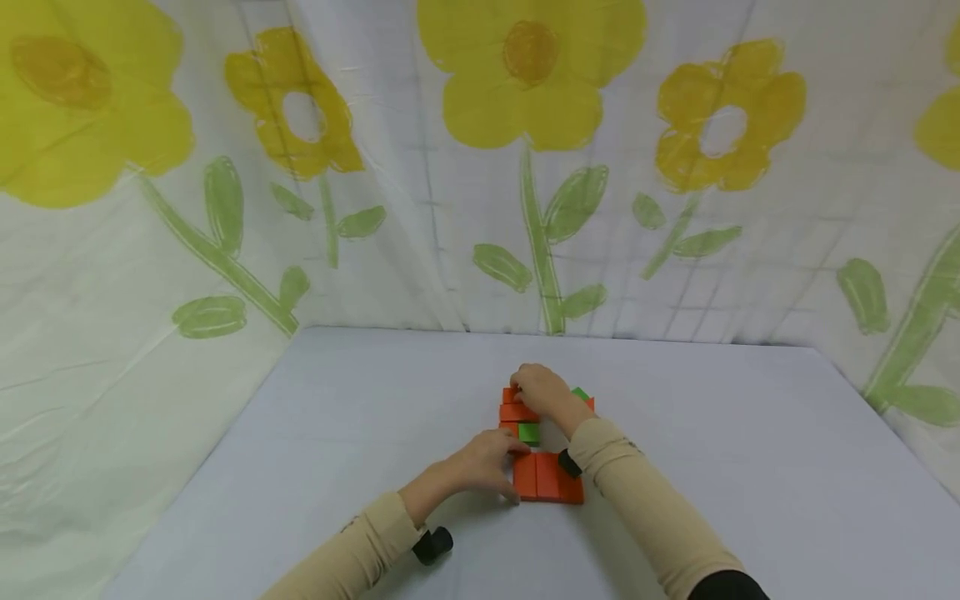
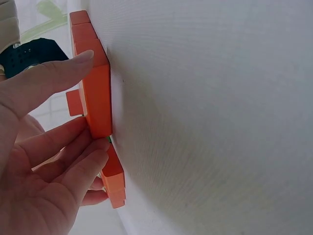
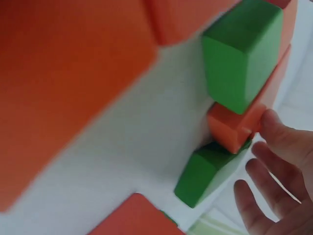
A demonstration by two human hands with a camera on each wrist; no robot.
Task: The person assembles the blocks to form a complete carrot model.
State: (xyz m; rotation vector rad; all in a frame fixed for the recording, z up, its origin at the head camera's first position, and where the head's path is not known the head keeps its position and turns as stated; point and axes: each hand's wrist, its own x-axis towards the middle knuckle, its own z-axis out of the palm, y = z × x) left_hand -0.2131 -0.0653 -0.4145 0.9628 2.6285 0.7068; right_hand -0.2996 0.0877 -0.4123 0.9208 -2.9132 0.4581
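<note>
In the head view my left hand [image 1: 483,462] is at the left edge of a slab of orange blocks [image 1: 547,478]. The left wrist view shows its thumb and fingers [image 2: 80,171] gripping opposite ends of an orange block [image 2: 98,100]. My right hand [image 1: 551,396] reaches over the farther orange blocks [image 1: 519,412]. In the right wrist view its thumb [image 3: 288,142] touches an orange block [image 3: 230,125] between two green blocks [image 3: 239,58], with its other fingers bent close by; their contact is partly hidden. A green block [image 1: 528,432] lies between the groups.
A white table [image 1: 337,417] surrounds the blocks, with a flower-patterned curtain [image 1: 375,275] behind it. Another green block [image 1: 580,392] shows beyond my right wrist. Black wrist devices [image 1: 433,546] are on both arms, the right one close above the nearer orange blocks.
</note>
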